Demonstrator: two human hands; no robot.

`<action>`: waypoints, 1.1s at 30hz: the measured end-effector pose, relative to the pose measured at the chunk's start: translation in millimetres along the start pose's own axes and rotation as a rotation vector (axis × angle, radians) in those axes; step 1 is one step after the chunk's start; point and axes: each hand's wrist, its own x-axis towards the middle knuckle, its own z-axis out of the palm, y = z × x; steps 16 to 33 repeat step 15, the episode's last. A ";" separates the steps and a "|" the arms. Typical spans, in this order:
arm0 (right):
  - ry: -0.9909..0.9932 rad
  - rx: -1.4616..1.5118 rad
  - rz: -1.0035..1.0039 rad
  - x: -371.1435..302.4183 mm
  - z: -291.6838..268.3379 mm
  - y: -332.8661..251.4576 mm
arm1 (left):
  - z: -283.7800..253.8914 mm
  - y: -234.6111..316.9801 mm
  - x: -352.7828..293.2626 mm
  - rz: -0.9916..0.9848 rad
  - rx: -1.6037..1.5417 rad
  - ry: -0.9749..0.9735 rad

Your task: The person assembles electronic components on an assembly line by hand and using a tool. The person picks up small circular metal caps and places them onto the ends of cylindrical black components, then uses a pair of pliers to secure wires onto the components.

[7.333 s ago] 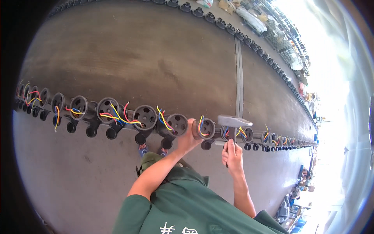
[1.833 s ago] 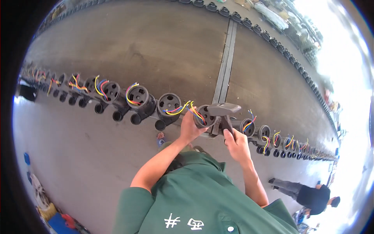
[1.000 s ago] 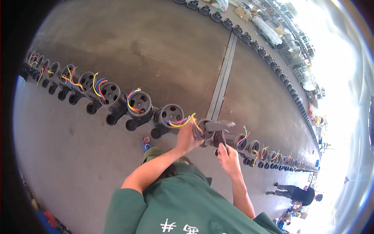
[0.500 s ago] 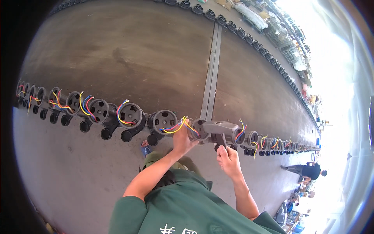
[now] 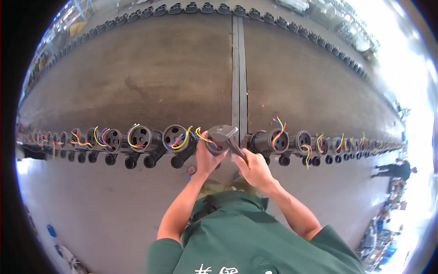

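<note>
The person's left hand (image 5: 207, 157) is closed round a black round housing at the mid of a long row of black housings (image 5: 141, 139) that runs L to R across a wide grey-brown belt (image 5: 173, 77); the held housing is mostly hidden by the hand and the tool. Coloured wires (image 5: 203, 135), yellow, red and blue, come out just above the thumb and arc back to the neighbour housing (image 5: 177, 137) on the L. Right hand (image 5: 253, 169) is wrapped tight on the handle of a grey power tool (image 5: 223, 135), whose head sits over the held housing, touching or just above it, can't tell which. Both forearms come up from the lower edge out of a green shirt (image 5: 246, 237). R of the tool, the next housing (image 5: 276, 139) shows its own wire bundle sticking up. A dark seam (image 5: 239, 68) splits the belt straight above the tool. Another row of black parts (image 5: 200, 8) lines the far edge. Another person (image 5: 396, 170) stands well apart at far R.
</note>
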 end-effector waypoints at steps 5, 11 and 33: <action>-0.107 -0.198 0.054 20.6 14.6 45.7 | -2.5 4.2 -1.2 -0.217 0.120 -0.082; -0.326 -0.064 -0.020 39.8 -19.2 59.2 | 17.2 11.4 -19.7 -0.157 0.401 0.029; -0.388 -0.028 -0.129 33.8 -55.6 53.1 | 59.3 -3.8 -60.7 -0.044 0.372 0.313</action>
